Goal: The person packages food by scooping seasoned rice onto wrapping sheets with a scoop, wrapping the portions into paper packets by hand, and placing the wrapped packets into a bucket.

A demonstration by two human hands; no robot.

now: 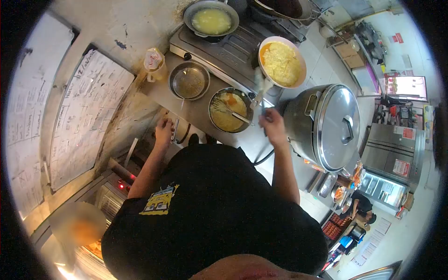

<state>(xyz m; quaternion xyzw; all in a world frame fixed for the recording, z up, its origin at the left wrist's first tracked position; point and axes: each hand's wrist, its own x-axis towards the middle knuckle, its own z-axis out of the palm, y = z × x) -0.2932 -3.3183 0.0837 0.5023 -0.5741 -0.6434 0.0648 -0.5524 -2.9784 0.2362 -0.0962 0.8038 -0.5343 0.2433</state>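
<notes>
Curled fingers of my left hand [163, 129] are closed at a slim metal utensil [175, 130] by the counter's front edge. My right hand [273, 124] grips the dark handle of a spatula [260, 84], whose pale blade reaches the near rim of a light pan. Yellow egg [281, 63] fills that pan [303, 70]. Between my hands, a dark-rimmed bowl [211, 119] contains yellow-orange liquid and a whisk [239, 116]. Left of it stands a round metal pan [189, 83] with a thin layer of oily liquid.
Behind the bowls is a gas stove [205, 55], bearing a wok [189, 17] with yellow liquid. A large lidded pot [303, 116] stands close to my right arm. A plastic container [155, 65] is at the wall. Another person [361, 205] is far right.
</notes>
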